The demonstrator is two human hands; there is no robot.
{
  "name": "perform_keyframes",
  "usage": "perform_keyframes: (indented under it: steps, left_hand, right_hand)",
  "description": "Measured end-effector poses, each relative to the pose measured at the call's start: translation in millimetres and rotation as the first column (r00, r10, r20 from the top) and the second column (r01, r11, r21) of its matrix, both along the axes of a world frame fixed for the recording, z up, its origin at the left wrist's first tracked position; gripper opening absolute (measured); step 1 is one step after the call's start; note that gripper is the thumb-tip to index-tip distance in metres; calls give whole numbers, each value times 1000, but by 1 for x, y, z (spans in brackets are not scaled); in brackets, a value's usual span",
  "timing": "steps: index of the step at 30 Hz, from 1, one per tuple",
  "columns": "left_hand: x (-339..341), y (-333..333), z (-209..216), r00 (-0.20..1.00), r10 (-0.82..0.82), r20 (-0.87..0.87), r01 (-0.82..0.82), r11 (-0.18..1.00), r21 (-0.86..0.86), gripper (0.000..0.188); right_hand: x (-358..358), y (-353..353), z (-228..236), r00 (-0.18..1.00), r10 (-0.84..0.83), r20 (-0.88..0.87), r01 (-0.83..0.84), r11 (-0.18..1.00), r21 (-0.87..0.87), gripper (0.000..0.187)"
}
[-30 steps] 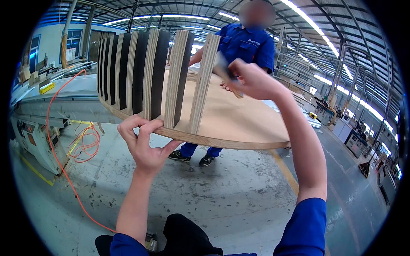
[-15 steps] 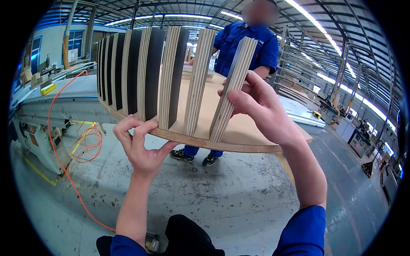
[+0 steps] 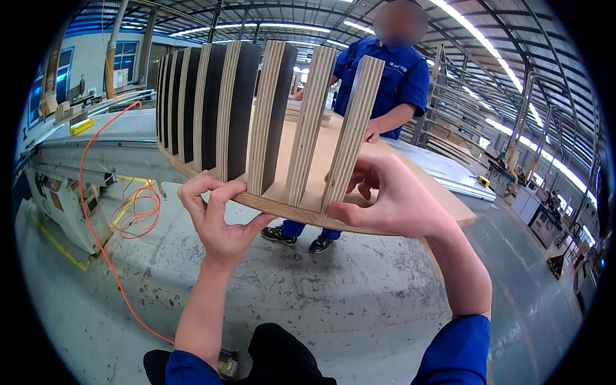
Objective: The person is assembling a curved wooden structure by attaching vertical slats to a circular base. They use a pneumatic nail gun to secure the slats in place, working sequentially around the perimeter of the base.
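Note:
Several upright plywood strips with black faces stand in a row along the curved front edge of a wooden board. My left hand grips that edge, fingertips on top beside the strips and thumb below the rim. At the right end of the row, my right hand is closed around the foot of the last plywood strip, with the thumb low on its near side and the fingers behind. This strip leans slightly to the right. Part of its foot is hidden by my thumb.
Across the board stands a person in blue, one hand at the board's far edge. The board rests on a long machine table. An orange hose hangs at left and runs along the floor. A yellow tape measure lies at right.
My right hand has slid down the last strip from its upper part to its foot. The strip now stands a little more upright. My left hand keeps its hold on the edge.

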State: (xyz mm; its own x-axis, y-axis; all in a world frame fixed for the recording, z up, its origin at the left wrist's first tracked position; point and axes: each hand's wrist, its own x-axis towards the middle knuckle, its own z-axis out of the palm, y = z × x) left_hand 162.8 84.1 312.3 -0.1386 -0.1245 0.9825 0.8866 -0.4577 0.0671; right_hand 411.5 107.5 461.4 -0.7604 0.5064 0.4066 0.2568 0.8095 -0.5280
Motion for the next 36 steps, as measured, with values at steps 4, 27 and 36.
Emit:
perform_keyframes:
  steps: [4,27,36]
  left_hand:
    - [0,-1,0,1000,17,-12,-17,1000,15,65]
    - [-1,0,0,1000,-6,-16,7,999,41,60]
    - [-1,-1,1,1000,1,-21,0,999,49,60]
  right_hand:
    - [0,-4,-1,997,-63,43,65,997,-29,42]
    - [-2,-14,2,983,-141,118,143,990,-7,45]
    - [-2,-7,-2,986,-118,117,123,992,-34,50]
